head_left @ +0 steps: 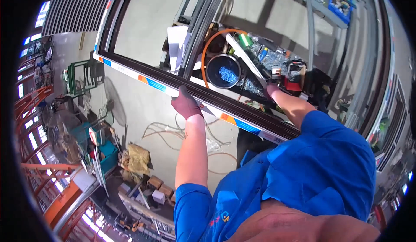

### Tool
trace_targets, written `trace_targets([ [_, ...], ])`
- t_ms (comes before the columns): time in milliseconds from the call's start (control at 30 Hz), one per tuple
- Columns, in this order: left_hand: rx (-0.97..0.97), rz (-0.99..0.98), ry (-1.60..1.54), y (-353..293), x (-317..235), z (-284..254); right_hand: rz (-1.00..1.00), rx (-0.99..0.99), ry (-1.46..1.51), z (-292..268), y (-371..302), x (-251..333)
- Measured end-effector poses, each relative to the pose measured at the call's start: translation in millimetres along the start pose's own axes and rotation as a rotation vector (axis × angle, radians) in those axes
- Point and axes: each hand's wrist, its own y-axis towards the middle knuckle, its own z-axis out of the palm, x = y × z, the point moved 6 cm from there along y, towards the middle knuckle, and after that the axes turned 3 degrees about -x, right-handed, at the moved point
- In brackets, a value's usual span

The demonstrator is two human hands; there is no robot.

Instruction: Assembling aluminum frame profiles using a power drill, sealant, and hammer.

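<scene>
A large dark window frame (143, 71) spans the view, with printed protective tape along its near edge. My left hand (187, 103), in a dark maroon glove, is closed over the near rail, fingers on its top. My right arm reaches across that rail into the frame's opening. There, my right hand (272, 90), also gloved, is low among tools, at the near end of a long white strip (247, 58). Its fingers are mostly hidden, so I cannot tell whether it grips anything. A black bowl of blue-looking screws (227, 74) stands left of it; a red-and-black tool (294, 75) lies to its right.
An orange hose (204, 53) curves round the bowl. Beyond lie clear plastic bags (277, 60) and a blue bin (340, 3). Cables (164, 131) trail over the floor below the frame. A standing fan (115, 101) and green metal racks (80, 79) are at left.
</scene>
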Motion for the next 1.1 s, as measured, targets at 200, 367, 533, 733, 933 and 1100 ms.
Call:
trace_targets([
  [200,-0.100,-0.031,0.090,20.6,25.4,-58.5,-0.122,-0.169,-0.229,-153.8,-159.4,-43.4],
  [367,0.033,-0.082,0.191,12.6,12.6,-51.1,0.012,-0.417,-0.190,-293.3,-337.4,-113.4],
  [533,-0.132,0.098,0.340,-45.7,-23.7,-57.0,0.076,-0.727,0.187,-318.8,-537.4,-148.2],
  [733,0.833,0.821,0.009,-230.6,-34.3,0.1,-0.274,-0.949,1.198,-265.5,-595.6,-148.1],
  [933,1.697,1.433,0.421,-486.4,7.3,-7.9,-0.403,-0.749,1.387,-240.9,-586.3,-101.9],
  [1100,1.488,1.478,0.734,-515.1,59.5,17.4,-0.458,-0.603,1.161,-231.5,-583.1,-159.5],
])
